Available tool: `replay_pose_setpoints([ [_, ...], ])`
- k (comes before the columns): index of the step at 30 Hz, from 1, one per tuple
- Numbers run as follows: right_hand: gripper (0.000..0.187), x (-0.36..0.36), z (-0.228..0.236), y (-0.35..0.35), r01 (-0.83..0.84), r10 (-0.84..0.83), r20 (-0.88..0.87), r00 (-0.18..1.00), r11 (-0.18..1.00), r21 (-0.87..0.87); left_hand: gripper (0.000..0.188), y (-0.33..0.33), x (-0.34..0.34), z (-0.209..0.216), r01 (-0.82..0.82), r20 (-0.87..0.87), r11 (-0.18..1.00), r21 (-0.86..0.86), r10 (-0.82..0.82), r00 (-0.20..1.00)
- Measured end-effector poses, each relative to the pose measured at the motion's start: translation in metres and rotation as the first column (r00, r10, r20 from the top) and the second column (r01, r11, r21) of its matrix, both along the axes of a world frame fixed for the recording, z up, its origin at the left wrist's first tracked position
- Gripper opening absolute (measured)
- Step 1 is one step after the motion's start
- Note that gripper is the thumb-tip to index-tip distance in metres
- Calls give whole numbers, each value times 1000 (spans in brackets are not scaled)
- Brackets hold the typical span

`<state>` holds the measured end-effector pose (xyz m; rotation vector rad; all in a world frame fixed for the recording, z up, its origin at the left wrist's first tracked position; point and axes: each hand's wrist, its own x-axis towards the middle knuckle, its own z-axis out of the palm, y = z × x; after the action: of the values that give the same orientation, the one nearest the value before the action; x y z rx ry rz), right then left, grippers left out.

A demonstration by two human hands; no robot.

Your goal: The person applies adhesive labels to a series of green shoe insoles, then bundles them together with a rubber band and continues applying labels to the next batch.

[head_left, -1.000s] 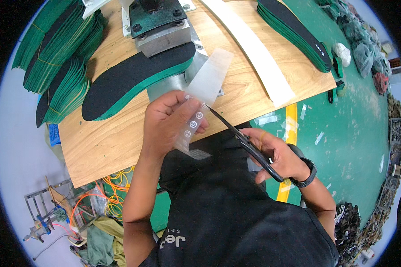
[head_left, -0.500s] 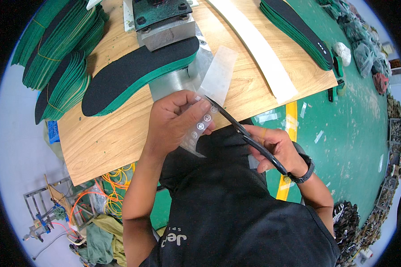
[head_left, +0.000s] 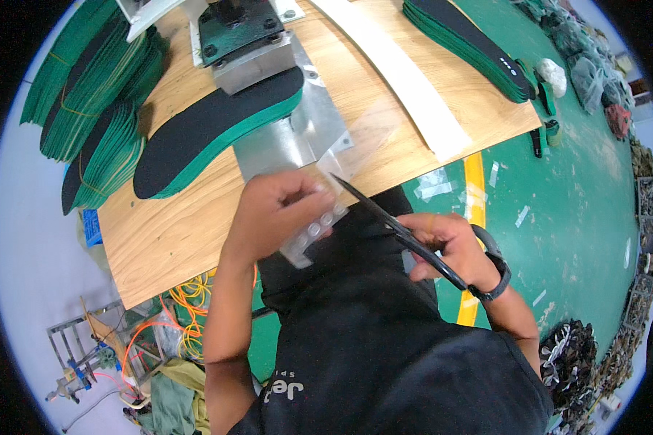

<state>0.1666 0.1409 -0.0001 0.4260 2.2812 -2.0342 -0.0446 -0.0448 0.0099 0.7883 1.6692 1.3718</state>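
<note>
Left hand pinched a clear plastic strip of round dots just over the wooden surface edge; right hand gripped black scissors, blades at the strip. Cutting step, apparently; next demanded a steady, aligned snip.

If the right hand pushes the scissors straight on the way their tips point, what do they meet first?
Probably the clear plastic strip held by the left hand; the scissors in the right hand already point at it.
</note>
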Motion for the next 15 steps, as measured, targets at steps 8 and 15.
replay_pose_setpoints([
  [8, 48, -20, 19, 94, 469, -348, -326, 879, 509, 721, 13, 25, 6, -7, 163, -690, 974, 157, -10, 723],
  [15, 52, -75, 19, 147, 412, 62, -408, 911, -106, 905, 14, 12, 33, 5, 310, -434, 908, 281, -167, 885],
])
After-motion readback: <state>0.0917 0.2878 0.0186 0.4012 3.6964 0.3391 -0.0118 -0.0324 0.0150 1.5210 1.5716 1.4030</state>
